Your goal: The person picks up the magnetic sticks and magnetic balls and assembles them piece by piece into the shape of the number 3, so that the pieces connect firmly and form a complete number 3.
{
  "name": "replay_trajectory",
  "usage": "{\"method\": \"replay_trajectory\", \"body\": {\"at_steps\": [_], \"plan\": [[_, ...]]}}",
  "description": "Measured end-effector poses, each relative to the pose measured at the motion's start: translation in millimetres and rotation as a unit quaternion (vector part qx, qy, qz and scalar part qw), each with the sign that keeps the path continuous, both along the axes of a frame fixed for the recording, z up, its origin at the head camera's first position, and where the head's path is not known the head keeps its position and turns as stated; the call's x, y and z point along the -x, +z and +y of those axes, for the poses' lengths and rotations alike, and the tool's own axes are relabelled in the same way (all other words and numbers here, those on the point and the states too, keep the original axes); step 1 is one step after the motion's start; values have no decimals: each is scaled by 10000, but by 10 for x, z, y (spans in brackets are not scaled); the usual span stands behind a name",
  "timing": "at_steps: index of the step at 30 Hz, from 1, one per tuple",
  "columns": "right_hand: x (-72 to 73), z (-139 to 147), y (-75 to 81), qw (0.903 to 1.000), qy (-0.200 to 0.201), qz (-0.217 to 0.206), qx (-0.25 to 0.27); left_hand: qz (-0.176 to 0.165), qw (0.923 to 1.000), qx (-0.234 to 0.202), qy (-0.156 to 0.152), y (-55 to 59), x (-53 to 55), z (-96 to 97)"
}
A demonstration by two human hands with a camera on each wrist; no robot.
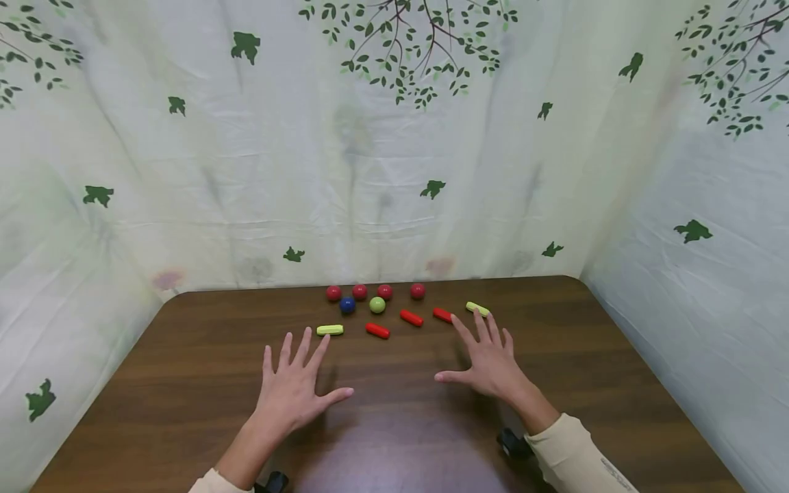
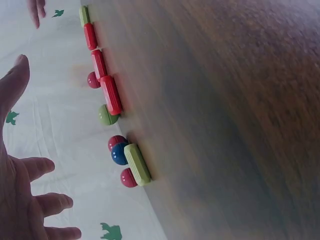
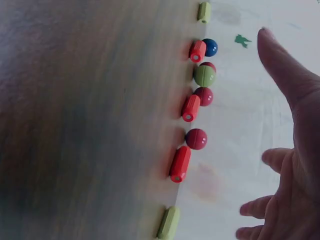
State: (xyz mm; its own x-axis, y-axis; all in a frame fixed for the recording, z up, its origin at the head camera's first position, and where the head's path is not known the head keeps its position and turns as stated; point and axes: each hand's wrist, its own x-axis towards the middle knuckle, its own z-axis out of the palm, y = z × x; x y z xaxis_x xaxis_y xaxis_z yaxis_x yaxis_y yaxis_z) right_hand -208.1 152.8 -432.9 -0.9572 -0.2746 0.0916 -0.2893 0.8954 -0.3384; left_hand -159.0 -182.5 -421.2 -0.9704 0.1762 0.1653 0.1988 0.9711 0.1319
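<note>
Pale right sleeve [image 1: 573,455] is nearest to the camera. Both the left hand [image 1: 292,394] and the right hand [image 1: 493,366] have fingers spread and grip nothing. Just beyond the left fingertips lies one yellow-green stick [image 1: 329,330], its long axis crosswise; the other yellow-green stick [image 1: 475,307], slanted, is nearer to the right hand. Red sticks [image 1: 377,331] lie between, with balls [image 1: 377,305] behind these.

Head view: above and behind left hand [image 1: 291,396] and right hand [image 1: 490,368], facing forward and down, farthest back. Left wrist view: close at left hand, low over table [image 1: 203,383], rolled sideways, facing forward. Right wrist view: likewise at right hand, rolled opposite way. Wrist views share balls [image 2: 107,115] and sticks [image 2: 111,95] beyond hands.
</note>
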Motion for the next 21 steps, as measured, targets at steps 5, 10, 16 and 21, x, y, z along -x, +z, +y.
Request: {"method": "replay_trajectory", "body": {"at_steps": [5,10,16,21], "plan": [[120,-82,9,10000,-21,12,-14,27,10000,-4,-83,-4,27,7],[297,-199,0,9993,140,35,352,-16,9994,-312,-149,-13,75,22],[524,-362,-78,9965,362,-16,751,111,9945,-924,-481,-61,148,51],[676,-506,-100,9942,404,-143,986,37,9863,-1522,-631,-82,242,112]]}}
